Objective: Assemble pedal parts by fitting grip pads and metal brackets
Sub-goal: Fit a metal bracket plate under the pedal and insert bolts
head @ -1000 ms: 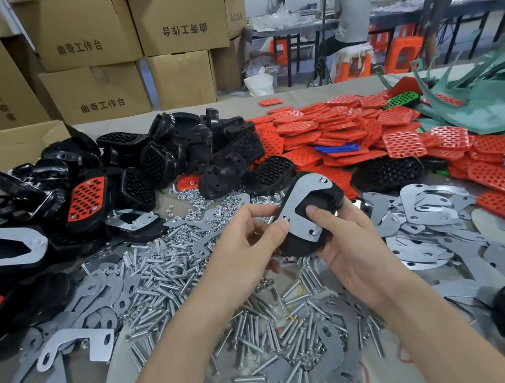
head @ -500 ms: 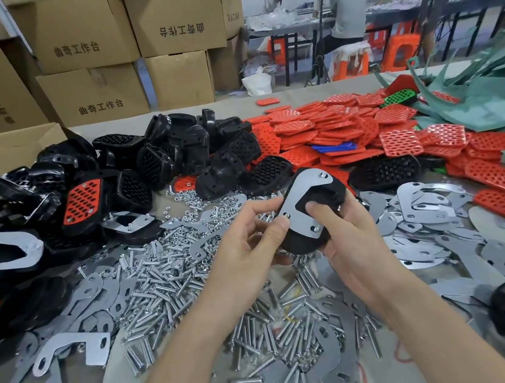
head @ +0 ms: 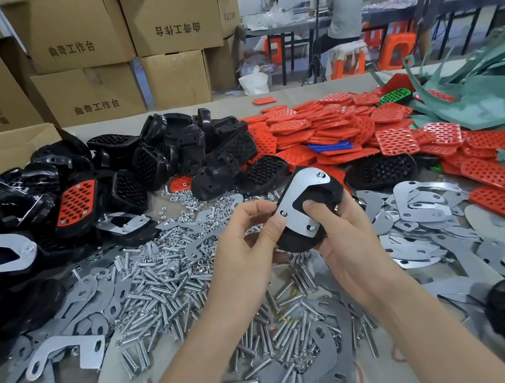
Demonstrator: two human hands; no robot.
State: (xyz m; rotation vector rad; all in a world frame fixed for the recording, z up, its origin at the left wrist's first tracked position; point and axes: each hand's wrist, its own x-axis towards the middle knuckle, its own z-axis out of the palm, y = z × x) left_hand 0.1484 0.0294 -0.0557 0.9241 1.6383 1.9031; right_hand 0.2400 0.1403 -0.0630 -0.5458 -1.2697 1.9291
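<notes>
I hold a black pedal body up over the table, its underside facing me, with a curved metal bracket lying on it. My right hand grips the pedal from below, thumb pressed into the bracket's opening. My left hand pinches the bracket's lower left edge with thumb and fingers. Bolt heads show at the bracket's top and bottom holes.
Loose bolts and nuts cover the table's middle, with spare metal brackets to the right and left. Black pedal bodies pile up behind, orange grip pads at right. Cardboard boxes stand beyond; a person sits far back.
The pedal and both hands have stayed almost in place; the pedal has tilted slightly and my left fingers have shifted along the bracket's edge.
</notes>
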